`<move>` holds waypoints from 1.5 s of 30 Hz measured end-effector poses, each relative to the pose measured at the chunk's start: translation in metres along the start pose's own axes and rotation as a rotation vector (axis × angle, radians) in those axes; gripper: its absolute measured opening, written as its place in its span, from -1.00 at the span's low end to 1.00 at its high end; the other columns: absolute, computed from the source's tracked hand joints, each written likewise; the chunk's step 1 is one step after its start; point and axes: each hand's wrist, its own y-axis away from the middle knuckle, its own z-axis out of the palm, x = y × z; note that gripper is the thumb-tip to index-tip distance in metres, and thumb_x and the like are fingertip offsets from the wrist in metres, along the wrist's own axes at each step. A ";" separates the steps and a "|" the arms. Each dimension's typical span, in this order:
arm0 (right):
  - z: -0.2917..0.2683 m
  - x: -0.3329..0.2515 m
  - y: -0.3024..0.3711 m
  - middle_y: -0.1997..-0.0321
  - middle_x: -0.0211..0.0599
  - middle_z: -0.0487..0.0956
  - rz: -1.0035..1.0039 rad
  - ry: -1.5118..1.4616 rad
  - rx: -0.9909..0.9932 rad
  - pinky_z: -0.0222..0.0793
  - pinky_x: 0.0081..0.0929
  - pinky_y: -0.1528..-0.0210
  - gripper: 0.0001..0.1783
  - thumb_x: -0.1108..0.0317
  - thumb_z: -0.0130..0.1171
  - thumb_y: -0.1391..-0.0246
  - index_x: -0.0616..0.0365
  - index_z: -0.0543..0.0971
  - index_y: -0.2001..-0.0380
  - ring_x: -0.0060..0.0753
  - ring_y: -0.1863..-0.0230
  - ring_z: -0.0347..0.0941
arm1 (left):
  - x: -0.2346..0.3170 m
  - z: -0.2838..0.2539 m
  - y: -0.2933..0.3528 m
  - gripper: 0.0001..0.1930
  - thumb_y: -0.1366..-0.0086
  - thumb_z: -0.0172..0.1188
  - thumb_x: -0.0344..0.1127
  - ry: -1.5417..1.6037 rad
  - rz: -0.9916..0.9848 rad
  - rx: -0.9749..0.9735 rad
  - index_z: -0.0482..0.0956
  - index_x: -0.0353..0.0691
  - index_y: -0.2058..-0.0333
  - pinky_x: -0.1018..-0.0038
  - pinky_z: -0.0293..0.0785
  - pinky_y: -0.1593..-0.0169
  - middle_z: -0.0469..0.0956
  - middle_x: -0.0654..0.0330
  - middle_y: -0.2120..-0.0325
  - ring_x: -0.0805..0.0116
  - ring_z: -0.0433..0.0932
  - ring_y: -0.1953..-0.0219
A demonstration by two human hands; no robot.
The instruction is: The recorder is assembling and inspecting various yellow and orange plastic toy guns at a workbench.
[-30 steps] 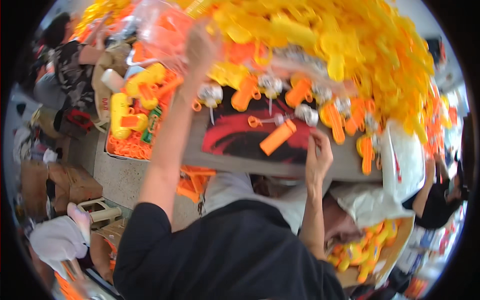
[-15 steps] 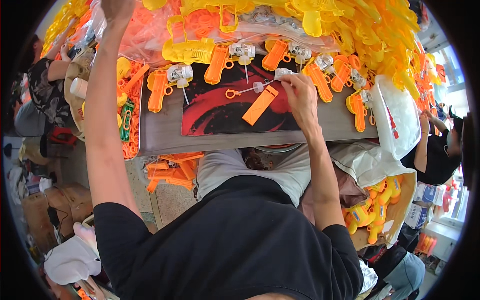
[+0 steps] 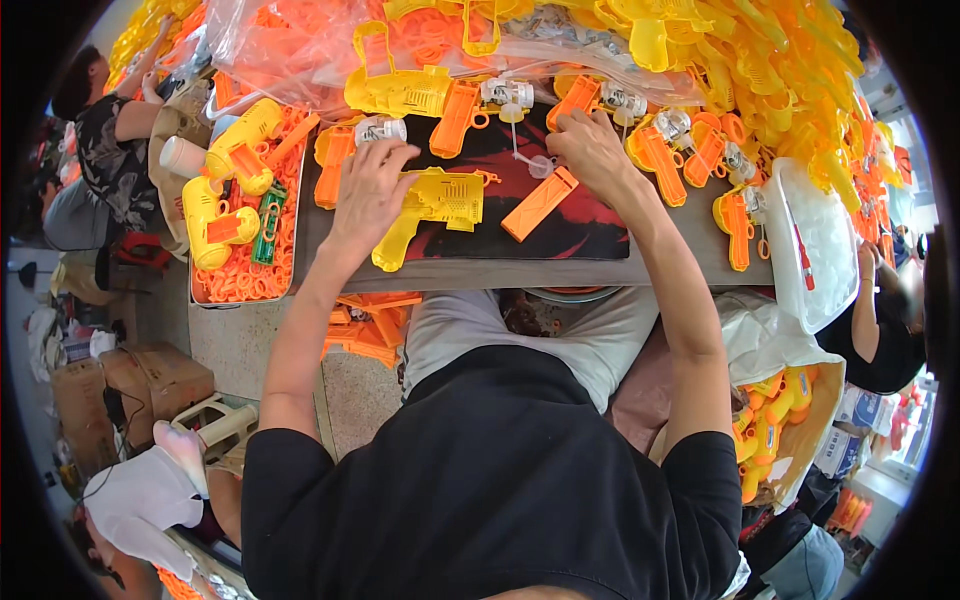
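Observation:
My left hand [image 3: 372, 195] is over the left part of the mat, fingers apart, beside a yellow toy-gun shell half [image 3: 445, 200]. A small orange ring piece [image 3: 488, 177] shows at the shell's upper right edge. Bent inward, the fingers of my right hand [image 3: 603, 155] are close to a clear round disc [image 3: 541, 167] on a thin tube; what they pinch, if anything, is hidden. An orange rectangular part [image 3: 540, 203] lies slanted below that hand. Behind my hands stand orange grips, one [image 3: 457, 120] with a clear-cased unit [image 3: 507, 93] next to it.
At left, a bin [image 3: 243, 298] of orange rings holds yellow toy bodies [image 3: 228, 225] and a green piece [image 3: 268, 228]. Yellow shells [image 3: 690, 50] pile up at the back. A white tub [image 3: 815, 290] with a red tool [image 3: 803, 255] stands at right.
My left hand has come back from the far left to the mat, where the yellow shell half now lies. My right hand has shifted slightly. Yellow bodies now show in the left bin.

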 end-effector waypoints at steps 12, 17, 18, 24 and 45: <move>-0.010 0.012 0.055 0.15 -0.43 0.56 0.382 -1.075 0.287 0.34 -0.54 0.04 -0.87 0.43 0.34 -0.09 0.23 0.62 0.31 -0.59 0.09 0.39 | 0.055 0.045 -0.099 -0.77 0.14 0.50 -0.26 -0.124 0.255 -0.427 0.65 -0.17 0.51 0.18 0.41 0.33 0.62 0.11 0.55 0.10 0.64 0.35; -0.024 0.001 0.077 -0.04 -0.24 0.59 0.257 -1.457 0.594 0.30 -0.45 -0.22 -0.90 0.42 0.17 -0.26 0.15 0.51 0.18 -0.43 -0.20 0.41 | 0.053 0.054 -0.108 -0.82 0.05 0.42 -0.35 -0.133 0.332 -0.599 0.59 -0.23 0.50 0.19 0.45 0.30 0.62 0.11 0.54 0.10 0.63 0.32; -0.029 -0.003 0.078 -0.03 -0.18 0.60 0.209 -1.640 0.602 0.29 -0.41 -0.26 -0.90 0.41 0.09 -0.32 0.12 0.46 0.14 -0.38 -0.23 0.41 | 0.047 0.054 -0.105 -0.82 0.05 0.42 -0.35 -0.139 0.336 -0.600 0.59 -0.23 0.50 0.19 0.45 0.30 0.62 0.11 0.54 0.10 0.63 0.32; -0.028 -0.003 0.079 0.22 -0.30 0.60 0.102 -2.026 0.717 0.48 -0.26 -0.14 -0.85 0.26 -0.03 -0.42 0.03 0.41 0.05 -0.48 0.28 0.53 | 0.039 0.045 -0.100 -0.88 -0.04 0.29 -0.47 0.163 0.275 -0.609 0.51 -0.24 0.45 0.22 0.49 0.26 0.59 0.06 0.46 0.04 0.61 0.31; -0.104 0.015 0.114 0.43 -0.46 0.55 0.498 -1.146 0.189 0.41 -0.55 0.22 -0.74 0.26 0.14 -0.30 0.26 0.65 0.21 -0.65 0.34 0.45 | 0.016 0.024 0.051 -0.49 -0.15 0.39 -0.14 -0.007 -0.289 0.078 0.51 -0.18 -0.05 0.22 0.44 0.05 0.53 0.05 0.26 0.02 0.51 0.14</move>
